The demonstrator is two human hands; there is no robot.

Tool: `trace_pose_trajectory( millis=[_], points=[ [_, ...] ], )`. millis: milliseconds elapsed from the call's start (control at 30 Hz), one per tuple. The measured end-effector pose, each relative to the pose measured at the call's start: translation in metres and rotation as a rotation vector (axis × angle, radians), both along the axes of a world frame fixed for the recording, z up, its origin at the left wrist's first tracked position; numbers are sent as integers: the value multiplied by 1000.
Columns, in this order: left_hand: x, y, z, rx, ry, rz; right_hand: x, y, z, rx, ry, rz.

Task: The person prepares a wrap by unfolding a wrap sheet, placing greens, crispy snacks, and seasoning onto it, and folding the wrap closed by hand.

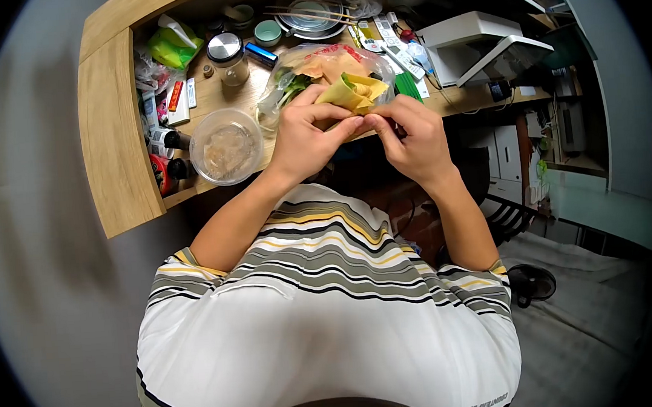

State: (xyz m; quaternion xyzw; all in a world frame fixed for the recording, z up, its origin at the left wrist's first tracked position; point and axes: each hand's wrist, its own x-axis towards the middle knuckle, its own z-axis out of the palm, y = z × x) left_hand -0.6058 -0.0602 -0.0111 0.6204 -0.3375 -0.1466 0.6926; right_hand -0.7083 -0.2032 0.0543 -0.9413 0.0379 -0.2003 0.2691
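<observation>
Both hands meet at the desk's front edge around a folded yellow wrap (350, 94), a thin sheet with a flared top and a bit of green along one side. My left hand (308, 133) pinches its lower end between thumb and fingers. From the other side, my right hand (414, 135) is closed on the same lower end, with thumb and fingertips together. Just behind lies a clear plastic bag (378, 58) with red print. Tan sheets (329, 65) and green leafy stalks (295, 90) show in it, partly hidden by my left hand.
Left of my hands stands a round clear tub (227, 147) with brownish contents. Behind it are a silver-lidded jar (228, 59) and a blue can (261, 54). Chopsticks (313, 15) lie across metal plates (312, 30). A white monitor stand (473, 42) is at right.
</observation>
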Motion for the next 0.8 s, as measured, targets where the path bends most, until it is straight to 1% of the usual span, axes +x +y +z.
trace_pose_trajectory(
  millis=[33, 133, 233, 300, 433, 467, 500, 533, 633, 733, 767, 800],
  points=[
    [2, -1, 1, 1, 11, -23, 0, -2, -2, 21, -61, 24],
    [2, -3, 6, 17, 4, -82, -2, -3, 0, 8, -96, 13],
    [6, -5, 9, 33, 23, -163, -9, -3, -3, 13, -102, -40],
    [9, -6, 5, 91, 56, -262, -10, -1, -6, 14, -112, -49],
    [9, -9, -2, 95, 16, -329, -15, 2, -12, 26, -107, -48],
    [8, -9, -2, 114, 59, -361, -15, 2, -11, 29, -103, -52],
    [9, -9, -3, 131, 98, -389, -14, 2, -8, -28, -81, -24],
    [8, -9, -4, 133, 102, -392, -14, 1, -5, -85, -56, 2],
    [6, -9, -8, 109, 154, -402, -12, -1, -3, -145, -8, 49],
    [5, -8, -7, 82, 141, -372, -10, -2, -7, -156, -20, 63],
    [6, -9, -5, 85, 100, -344, -8, -1, -8, -158, -22, 60],
    [5, -8, -4, 87, 62, -316, -7, 2, -11, -96, -76, 25]
  ],
)
